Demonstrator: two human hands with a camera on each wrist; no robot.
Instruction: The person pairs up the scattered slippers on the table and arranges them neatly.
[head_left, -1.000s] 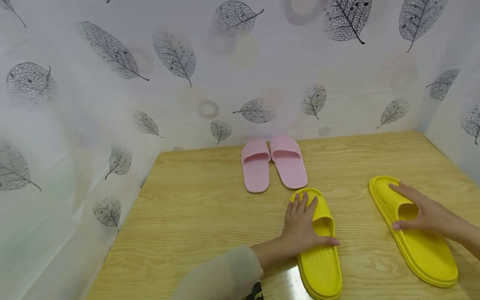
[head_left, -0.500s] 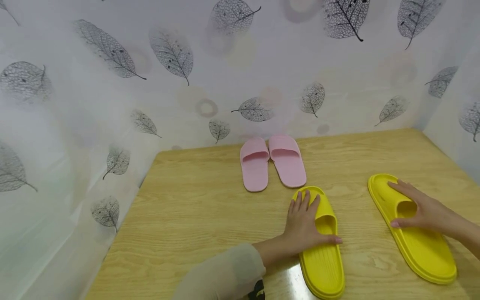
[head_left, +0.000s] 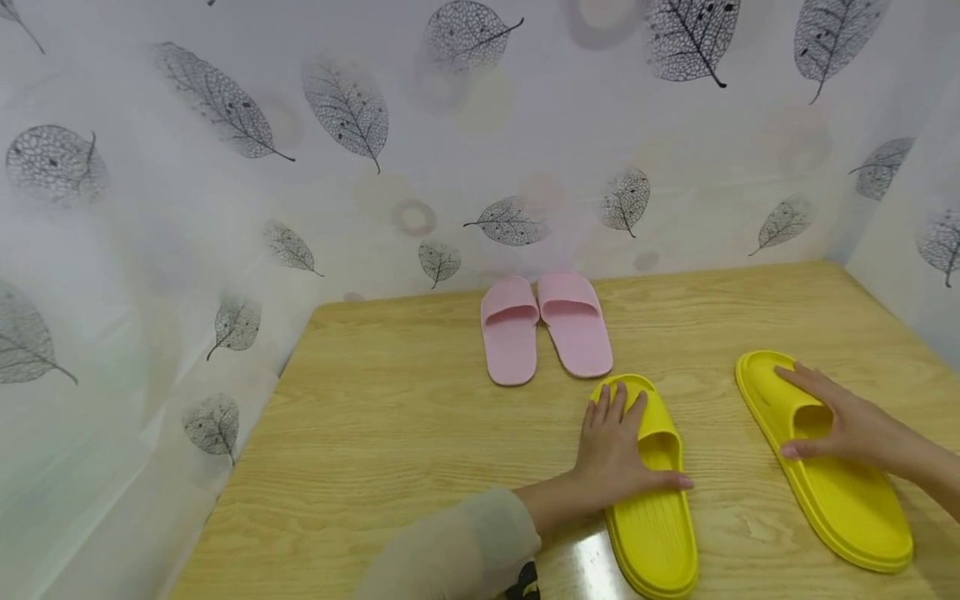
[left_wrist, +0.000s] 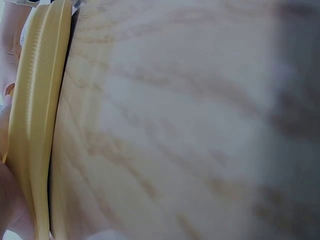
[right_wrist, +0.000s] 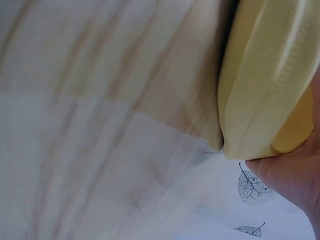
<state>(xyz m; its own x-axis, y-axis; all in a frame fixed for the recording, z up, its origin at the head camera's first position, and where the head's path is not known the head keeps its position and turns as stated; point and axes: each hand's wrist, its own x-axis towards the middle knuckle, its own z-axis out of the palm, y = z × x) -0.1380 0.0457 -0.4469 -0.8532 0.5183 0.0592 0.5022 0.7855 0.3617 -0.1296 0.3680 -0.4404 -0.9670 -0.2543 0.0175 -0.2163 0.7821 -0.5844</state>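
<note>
In the head view my left hand (head_left: 609,460) grips a yellow slipper (head_left: 654,546), fingers spread over its strap and thumb across its right edge. My right hand (head_left: 851,425) grips the other yellow slipper (head_left: 858,512) around the strap, its thumb on the left side. A gap of bare table separates the two, and both lie sole down with toes pointing away. The left wrist view shows the side of a yellow slipper (left_wrist: 37,120) low on the table. In the right wrist view a yellow slipper (right_wrist: 265,85) has my hand (right_wrist: 295,180) beside it.
A pair of pink slippers (head_left: 512,346) stands at the back of the wooden table (head_left: 375,450), close to the wall. Leaf-printed white sheeting (head_left: 555,125) hangs behind and along both sides. A pale sleeve (head_left: 457,546) covers my left forearm.
My left hand and its yellow slipper have slid slightly to the right, toward the other one. The right hand and its slipper have stayed about where they were. The pink pair has not moved.
</note>
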